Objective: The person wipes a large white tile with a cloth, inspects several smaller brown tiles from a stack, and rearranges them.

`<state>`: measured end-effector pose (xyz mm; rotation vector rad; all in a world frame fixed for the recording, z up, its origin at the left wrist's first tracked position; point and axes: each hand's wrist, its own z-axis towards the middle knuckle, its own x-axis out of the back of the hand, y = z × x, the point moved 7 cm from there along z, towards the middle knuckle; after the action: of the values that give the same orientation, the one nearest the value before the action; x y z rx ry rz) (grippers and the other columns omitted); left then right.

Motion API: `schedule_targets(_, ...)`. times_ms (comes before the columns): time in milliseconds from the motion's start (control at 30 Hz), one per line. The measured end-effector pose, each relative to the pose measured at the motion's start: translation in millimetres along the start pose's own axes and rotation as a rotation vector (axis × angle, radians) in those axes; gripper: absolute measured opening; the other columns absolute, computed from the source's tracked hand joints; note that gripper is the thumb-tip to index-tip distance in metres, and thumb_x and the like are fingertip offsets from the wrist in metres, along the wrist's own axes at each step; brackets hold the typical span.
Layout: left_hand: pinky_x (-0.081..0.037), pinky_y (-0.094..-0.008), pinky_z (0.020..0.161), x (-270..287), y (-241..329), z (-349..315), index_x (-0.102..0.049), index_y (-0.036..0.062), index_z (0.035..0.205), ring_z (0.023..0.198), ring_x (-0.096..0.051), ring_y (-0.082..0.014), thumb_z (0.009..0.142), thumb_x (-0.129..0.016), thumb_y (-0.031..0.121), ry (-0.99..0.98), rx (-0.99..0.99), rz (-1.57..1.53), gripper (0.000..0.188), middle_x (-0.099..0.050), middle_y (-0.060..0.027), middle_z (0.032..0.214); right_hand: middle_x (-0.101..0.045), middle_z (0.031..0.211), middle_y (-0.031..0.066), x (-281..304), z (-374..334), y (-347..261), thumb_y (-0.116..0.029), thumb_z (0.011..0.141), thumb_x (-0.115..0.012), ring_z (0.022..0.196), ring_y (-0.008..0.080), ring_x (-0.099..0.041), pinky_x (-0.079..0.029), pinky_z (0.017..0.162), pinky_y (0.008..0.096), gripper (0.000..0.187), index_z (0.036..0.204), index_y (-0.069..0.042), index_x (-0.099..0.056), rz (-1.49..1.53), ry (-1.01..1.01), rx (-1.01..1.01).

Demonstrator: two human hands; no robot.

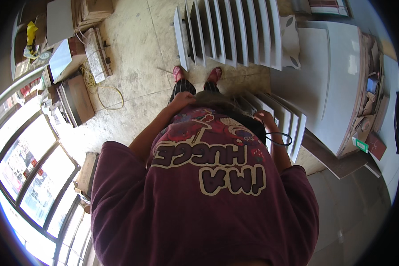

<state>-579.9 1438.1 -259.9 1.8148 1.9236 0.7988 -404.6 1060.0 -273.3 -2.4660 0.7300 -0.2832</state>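
Purple shirt point(204, 221) with a printed front fills the lower centre of the frame, worn by the person. Barred windows point(37, 177) take up the lower left, and a broad white surface point(343, 57) spans the upper right. White panels point(241, 33) stand on edge in a row at upper centre; a smaller group of upright panels point(295, 119) stands right of centre, just beside the right hand. Between the hands, at the shirt's hem, lies a dark cloth-like piece point(248, 122). Left hand point(181, 101) is curled near the hem, just above centre; right hand point(266, 119) is at the dark piece's right end. Whether either hand's fingers pinch anything, I cannot tell. A thin black loop point(290, 138) hangs by the right forearm.
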Motion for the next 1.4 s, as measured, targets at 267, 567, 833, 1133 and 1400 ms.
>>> schedule_targets(267,-0.046,-0.0257,0.063,0.9,8.6,6.8,-0.064,0.0013,0.084,0.069,-0.058,-0.0107,0.072,-0.069,0.022,-0.066,-0.048,0.075,0.024,-0.063,-0.0055,0.075,-0.059,0.071,0.0023,21.9,2.1,-5.5,-0.016,0.081,-0.057,0.064,0.0100,-0.055,-0.042,0.057,0.0232,0.013,0.080,-0.003,-0.060,0.072,0.093,-0.052)
schedule_targets(567,-0.048,-0.0270,0.063,50.1,1.8,0.7,-0.065,0.0011,0.082,0.068,-0.060,-0.0123,0.071,-0.069,0.024,0.003,0.006,-0.018,0.025,-0.065,-0.0076,0.074,-0.062,0.081,0.0013,-23.3,10.7,-10.8,-0.023,0.081,-0.060,0.072,0.0111,-0.060,-0.044,0.061,0.0236,0.019,0.089,-0.006,-0.061,0.048,0.080,-0.159)
schedule_targets(833,-0.046,-0.0230,0.062,131.3,-32.4,12.5,-0.063,-0.0007,0.088,0.068,-0.057,-0.0090,0.076,-0.067,0.019,-0.131,-0.047,0.012,0.023,-0.064,-0.0050,0.077,-0.061,0.076,0.0024,-99.9,20.0,-46.1,-0.016,0.080,-0.061,0.066,0.0102,-0.058,-0.043,0.053,0.0212,0.014,0.087,-0.004,-0.061,0.083,0.174,-0.246)
schedule_targets(1133,-0.045,-0.0239,0.058,325.9,-16.7,-0.6,-0.060,0.0010,0.089,0.066,-0.059,-0.0106,0.080,-0.062,0.018,-0.202,-0.066,-0.065,0.020,-0.064,-0.0063,0.076,-0.063,0.079,0.0046,-262.0,38.8,-165.6,-0.025,0.080,-0.061,0.072,0.0114,-0.061,-0.047,0.060,0.0233,0.023,0.090,-0.004,-0.061,0.240,0.329,-0.096)
schedule_targets(1400,-0.046,-0.0242,0.060,469.4,-34.8,-27.6,-0.053,0.0003,0.094,0.071,-0.063,-0.0153,0.085,-0.054,0.021,-0.057,-0.002,-0.084,0.022,-0.066,-0.0125,0.081,-0.064,0.081,0.0049,-340.9,87.9,-289.7,-0.023,0.082,-0.058,0.076,0.0128,-0.061,-0.046,0.065,0.0258,0.020,0.090,-0.005,-0.060,0.290,0.261,0.032)
